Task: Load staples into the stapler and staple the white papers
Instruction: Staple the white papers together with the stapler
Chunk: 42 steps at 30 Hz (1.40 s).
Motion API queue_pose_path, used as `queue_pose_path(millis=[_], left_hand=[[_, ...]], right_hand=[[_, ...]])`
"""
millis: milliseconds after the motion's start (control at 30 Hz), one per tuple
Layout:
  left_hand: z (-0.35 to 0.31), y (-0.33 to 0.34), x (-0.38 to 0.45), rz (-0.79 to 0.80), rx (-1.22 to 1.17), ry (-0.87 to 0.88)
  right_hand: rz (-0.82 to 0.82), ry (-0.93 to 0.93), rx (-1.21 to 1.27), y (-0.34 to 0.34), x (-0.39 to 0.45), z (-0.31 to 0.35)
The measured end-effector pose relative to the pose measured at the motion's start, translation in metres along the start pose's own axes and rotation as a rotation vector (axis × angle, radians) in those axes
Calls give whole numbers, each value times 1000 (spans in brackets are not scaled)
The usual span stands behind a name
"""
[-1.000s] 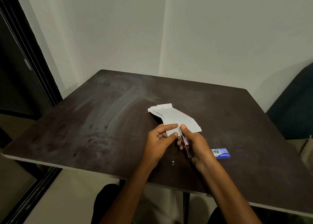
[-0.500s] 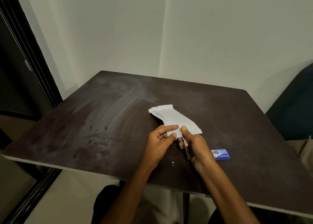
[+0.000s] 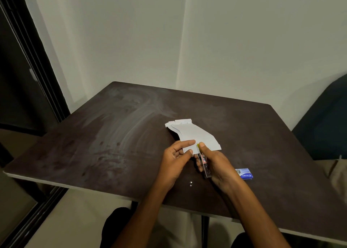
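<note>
White papers (image 3: 193,133), fanned, unevenly cut, lying flat.

A plain room corner, likely in a home or small office, though which cannot be told. A dark brown table (image 3: 112,135), its top streaked with pale wipe marks, stands against bare off-white walls (image 3: 244,41) that meet just behind it. A dark door frame (image 3: 32,60) runs down the left side, and a dark blue seat (image 3: 323,125) shows at the right edge. The floor (image 3: 75,219) beneath is pale.
</note>
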<state>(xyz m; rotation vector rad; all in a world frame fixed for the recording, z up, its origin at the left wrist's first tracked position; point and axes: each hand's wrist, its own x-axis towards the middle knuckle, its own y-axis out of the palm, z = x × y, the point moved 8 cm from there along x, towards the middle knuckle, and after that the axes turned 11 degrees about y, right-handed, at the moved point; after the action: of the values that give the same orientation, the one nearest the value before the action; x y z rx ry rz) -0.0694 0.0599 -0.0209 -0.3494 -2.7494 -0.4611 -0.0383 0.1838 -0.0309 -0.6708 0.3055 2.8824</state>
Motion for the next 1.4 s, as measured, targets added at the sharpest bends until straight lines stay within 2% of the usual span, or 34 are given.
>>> queue_pose_path(millis=[300, 667, 933, 1400], left_hand=[[-4, 2, -2, 22, 28, 24], [-5, 3, -1, 45, 65, 34], [-2, 7, -2, 92, 108, 13], [4, 7, -5, 66, -17, -82]], right_hand=[[-66, -13, 30, 1, -6, 2], [-54, 35, 18, -3, -8, 0], [-105, -4, -142, -4, -14, 4], [-115, 0, -257, -4, -21, 5]])
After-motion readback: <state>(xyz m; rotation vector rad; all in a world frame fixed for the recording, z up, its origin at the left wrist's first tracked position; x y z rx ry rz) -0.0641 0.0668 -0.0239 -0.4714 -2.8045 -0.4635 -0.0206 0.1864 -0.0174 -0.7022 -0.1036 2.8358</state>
